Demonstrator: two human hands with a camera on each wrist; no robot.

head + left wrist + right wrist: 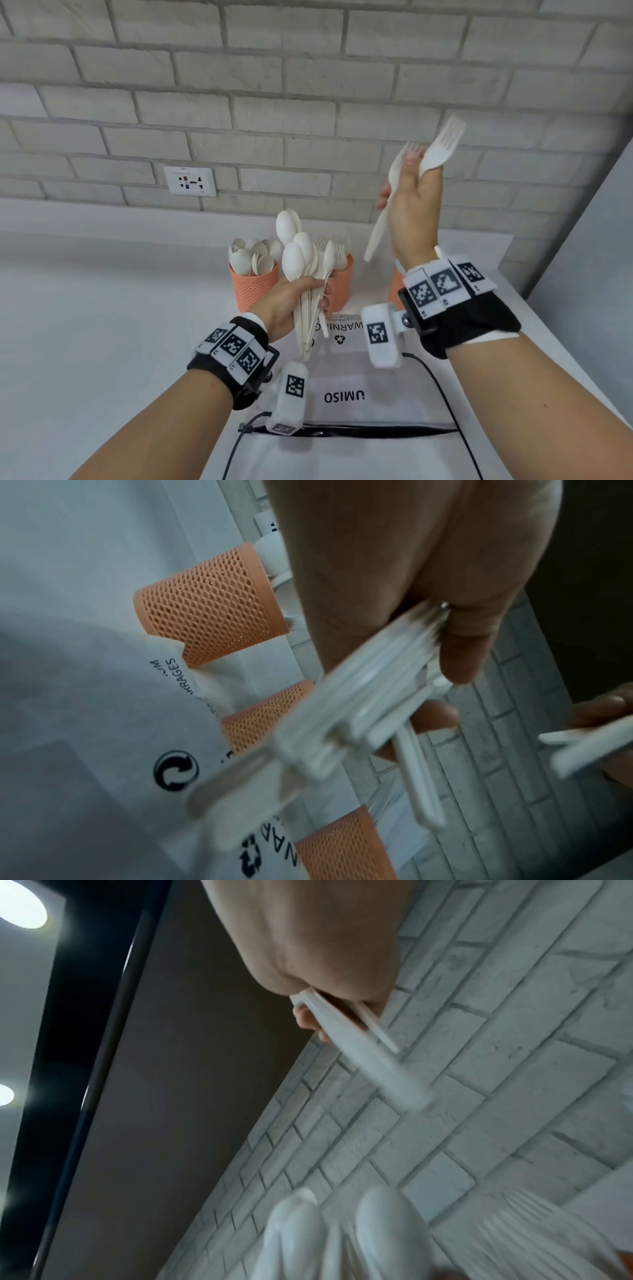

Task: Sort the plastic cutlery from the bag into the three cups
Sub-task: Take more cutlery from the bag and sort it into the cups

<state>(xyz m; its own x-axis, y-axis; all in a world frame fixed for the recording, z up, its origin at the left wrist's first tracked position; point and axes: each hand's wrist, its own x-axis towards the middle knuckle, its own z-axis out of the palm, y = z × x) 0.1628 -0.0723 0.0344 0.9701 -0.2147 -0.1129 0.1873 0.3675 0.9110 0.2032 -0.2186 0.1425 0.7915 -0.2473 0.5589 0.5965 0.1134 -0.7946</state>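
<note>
Three orange mesh cups stand in a row at 12 o'clock, backed closely by the brick wall (little passage behind them). The bag covers the counter at 6 o'clock. Open counter lies from 7 to 10 o'clock; a side wall closes 3 o'clock.

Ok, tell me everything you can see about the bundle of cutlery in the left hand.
The bundle of cutlery is matte white plastic: mostly spoons, with at least one fork, bowls and tines pointing up. The left hand grips the handles, which fan out below the fist. It is held in the air in front of the middle orange cup, above the white bag.
</note>
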